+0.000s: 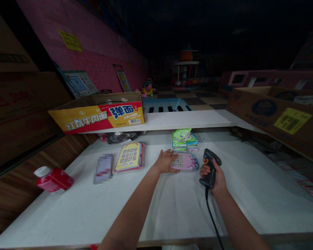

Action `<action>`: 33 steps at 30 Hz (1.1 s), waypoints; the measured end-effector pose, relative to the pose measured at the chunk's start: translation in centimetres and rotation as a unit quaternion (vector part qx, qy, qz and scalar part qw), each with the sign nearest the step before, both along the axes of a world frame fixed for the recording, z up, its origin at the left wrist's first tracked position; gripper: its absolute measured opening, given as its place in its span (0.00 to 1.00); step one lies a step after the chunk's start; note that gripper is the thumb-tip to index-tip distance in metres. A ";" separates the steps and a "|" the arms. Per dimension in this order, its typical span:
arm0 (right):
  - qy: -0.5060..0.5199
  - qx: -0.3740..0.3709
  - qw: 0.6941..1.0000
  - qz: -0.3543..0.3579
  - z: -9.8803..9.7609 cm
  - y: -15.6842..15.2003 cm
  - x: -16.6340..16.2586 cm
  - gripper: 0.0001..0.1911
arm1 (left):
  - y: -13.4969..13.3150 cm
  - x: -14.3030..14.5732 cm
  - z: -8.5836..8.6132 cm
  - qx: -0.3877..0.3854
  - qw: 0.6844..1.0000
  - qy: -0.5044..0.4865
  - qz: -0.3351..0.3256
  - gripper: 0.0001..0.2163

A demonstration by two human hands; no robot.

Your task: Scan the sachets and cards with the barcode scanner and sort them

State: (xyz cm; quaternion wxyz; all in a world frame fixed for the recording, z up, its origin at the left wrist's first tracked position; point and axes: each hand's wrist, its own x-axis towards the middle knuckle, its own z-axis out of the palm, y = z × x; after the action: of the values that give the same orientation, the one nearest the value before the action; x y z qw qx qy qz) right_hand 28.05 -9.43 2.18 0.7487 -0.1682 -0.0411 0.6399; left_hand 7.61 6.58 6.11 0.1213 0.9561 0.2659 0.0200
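My left hand (167, 161) lies with its fingers spread on the left end of a pink, rounded packet (186, 162) with a printed grid and a blue patterned edge. My right hand (216, 175) is wrapped round the handle of a black barcode scanner (210, 166), just right of that packet. From the handle a black cable (211, 217) runs down past the table's front edge. Behind the pink packet sits a pile of green packets (184, 139). Left of my left hand lies a stack of yellow and red printed packets (129, 156).
A red bottle with a white cap (54, 180) lies on the left of the white table (86, 211), near a blurred-out flat item (103, 169). A raised white shelf (187, 119) crosses the back, bearing a noodle carton (104, 116) at left and a brown carton (273, 107) at right.
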 end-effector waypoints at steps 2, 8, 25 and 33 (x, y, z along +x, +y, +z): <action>0.001 0.002 1.000 -0.001 0.0 0.0 0.0 0.17 | 0.1 0.3 0.1 0.009 1.000 0.006 0.002 0.39; -0.017 0.003 1.000 -0.002 0.1 0.1 -0.1 0.16 | -1.1 -0.8 -0.5 0.034 0.999 -0.029 0.021 0.36; 0.031 -0.013 0.999 -0.004 -0.2 -0.9 -0.3 0.12 | -2.0 -14.8 2.4 0.186 0.814 -0.078 0.545 0.21; 0.006 -0.024 1.000 -0.015 -0.1 -1.1 -0.5 0.15 | -2.6 -17.1 3.2 0.109 0.794 -0.029 0.598 0.28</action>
State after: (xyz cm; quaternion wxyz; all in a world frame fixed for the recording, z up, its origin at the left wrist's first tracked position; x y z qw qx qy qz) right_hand 27.52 -10.52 2.10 0.7543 -0.1830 -0.0188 0.6302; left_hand -9.44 4.02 9.27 -0.0118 0.6127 0.7767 0.1453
